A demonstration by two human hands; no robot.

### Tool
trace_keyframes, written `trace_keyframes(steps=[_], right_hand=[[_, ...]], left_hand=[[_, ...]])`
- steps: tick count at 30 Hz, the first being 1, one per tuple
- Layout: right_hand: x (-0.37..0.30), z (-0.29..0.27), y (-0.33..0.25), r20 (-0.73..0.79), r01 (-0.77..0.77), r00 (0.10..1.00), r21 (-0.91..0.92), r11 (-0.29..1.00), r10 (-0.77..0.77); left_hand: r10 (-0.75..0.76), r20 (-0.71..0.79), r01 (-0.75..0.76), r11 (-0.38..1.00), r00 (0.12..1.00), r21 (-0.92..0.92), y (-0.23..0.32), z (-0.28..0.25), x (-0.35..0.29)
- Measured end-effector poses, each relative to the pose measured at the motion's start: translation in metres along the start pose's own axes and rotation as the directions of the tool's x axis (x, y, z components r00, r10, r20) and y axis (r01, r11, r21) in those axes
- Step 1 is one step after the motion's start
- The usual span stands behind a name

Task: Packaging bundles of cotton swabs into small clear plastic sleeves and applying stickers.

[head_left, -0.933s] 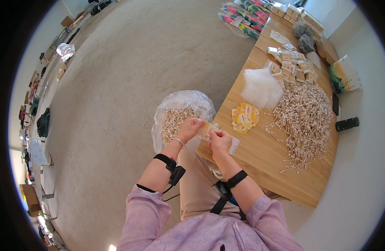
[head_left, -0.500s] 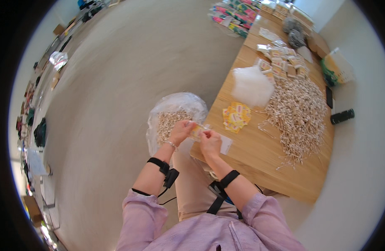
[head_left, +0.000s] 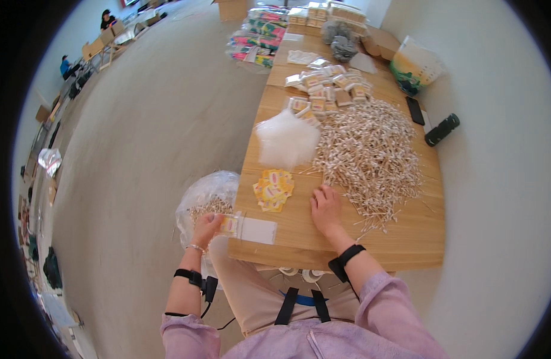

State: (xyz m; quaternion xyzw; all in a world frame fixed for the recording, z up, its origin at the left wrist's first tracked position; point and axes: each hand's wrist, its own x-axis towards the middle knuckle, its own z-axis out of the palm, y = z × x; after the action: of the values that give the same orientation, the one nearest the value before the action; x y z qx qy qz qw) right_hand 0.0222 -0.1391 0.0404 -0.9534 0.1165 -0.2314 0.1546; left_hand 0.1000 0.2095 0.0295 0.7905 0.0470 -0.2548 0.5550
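Note:
In my left hand (head_left: 208, 227) is a small clear plastic bag (head_left: 242, 216) with a yellow card (head_left: 229, 225) in it, pinched at the table's near left corner. Beside the bag lies a white rectangular card (head_left: 259, 231). My right hand (head_left: 327, 209) rests on the wooden table at the near left edge of a large heap of cotton swabs (head_left: 371, 155). Its fingers are bent and a little apart, with nothing seen in them. A loose pile of yellow cards (head_left: 273, 190) lies between my hands, with a stack of clear plastic bags (head_left: 287, 140) beyond it.
Packed swab bags (head_left: 323, 87) are piled behind the heap. A plastic sack of swabs (head_left: 188, 190) stands left of the table. Along the right edge are a phone (head_left: 415, 110) and a black cylinder (head_left: 442, 130). Colourful wrapped bundles (head_left: 257, 36) lie at the far end.
My hands have parted: the right one has let go of the bag and moved right to the swab heap. The left keeps the bag. The view has swung toward the table.

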Motion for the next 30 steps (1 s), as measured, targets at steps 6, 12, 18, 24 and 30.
trace_keyframes(steps=[6, 12, 18, 24, 30], right_hand=[[-0.053, -0.033, 0.022, 0.047, 0.06, 0.996, 0.217, 0.974, -0.072], [-0.078, -0.074, 0.043, -0.206, -0.362, 0.912, 0.001, 0.932, 0.354], [-0.08, -0.055, 0.063, -0.09, -0.345, 0.928, 0.158, 0.925, 0.362], [-0.044, -0.053, 0.072, -0.078, -0.064, 0.993, 0.236, 0.97, 0.084], [-0.017, -0.065, 0.11, -0.071, -0.023, 0.997, 0.044, 0.999, 0.026]], left_hand=[[0.673, -0.402, -0.242, 0.652, 0.621, 0.718, 0.012, -0.003, -0.003], [0.716, 0.237, -0.679, 0.425, 0.657, 0.598, 0.079, 0.16, -0.03], [0.766, 0.251, -0.762, 0.43, 0.592, 0.484, 0.106, 0.279, -0.038], [0.702, 0.113, -0.673, 0.605, 0.703, 0.426, 0.095, 0.282, -0.005], [0.713, 0.112, -0.675, 0.583, 0.692, 0.452, 0.082, 0.24, -0.015]])
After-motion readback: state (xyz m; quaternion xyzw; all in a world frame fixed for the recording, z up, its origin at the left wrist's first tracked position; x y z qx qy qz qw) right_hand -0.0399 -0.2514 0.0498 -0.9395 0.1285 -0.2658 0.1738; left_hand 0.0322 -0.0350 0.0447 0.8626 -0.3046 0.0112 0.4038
